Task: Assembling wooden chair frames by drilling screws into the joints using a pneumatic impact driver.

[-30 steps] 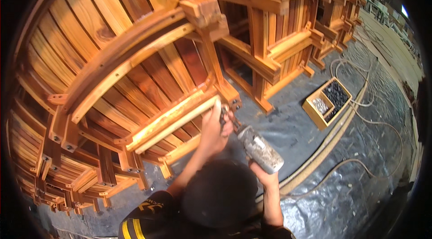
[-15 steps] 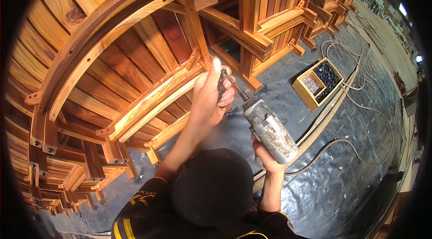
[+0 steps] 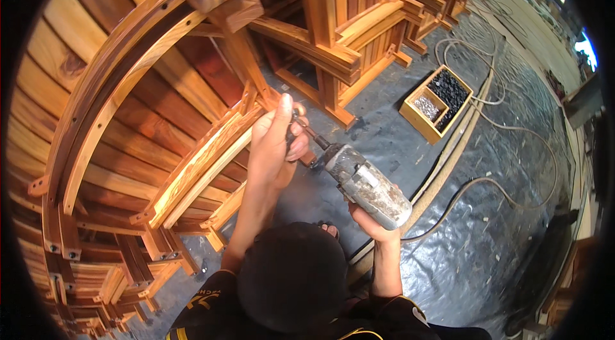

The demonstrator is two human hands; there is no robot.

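My right hand (image 3: 373, 217) is wrapped round the handle of a worn grey impact driver (image 3: 368, 186). Its long bit (image 3: 315, 136) points up and left to my left hand (image 3: 277, 132). There the left fingers curl round a small dark piece (image 3: 293, 123) at the bit's tip, with the thumb stretched upward. What that piece is, the fingers mostly hide. Just beyond the left hand is the curved slatted wooden furniture frame (image 3: 211, 148), with rails and a leg (image 3: 246, 61).
A wooden box (image 3: 419, 123) with two compartments holds black and silver small parts on the dark floor sheet (image 3: 448, 212). Hoses (image 3: 506, 196) run over the sheet at right. More wooden frames (image 3: 330, 39) stand beyond, and others lie at lower left.
The whole view has shifted, so the furniture and box sit farther left. My hands and the driver have come slightly nearer to me, keeping the same grip, with the bit still at the left fingers.
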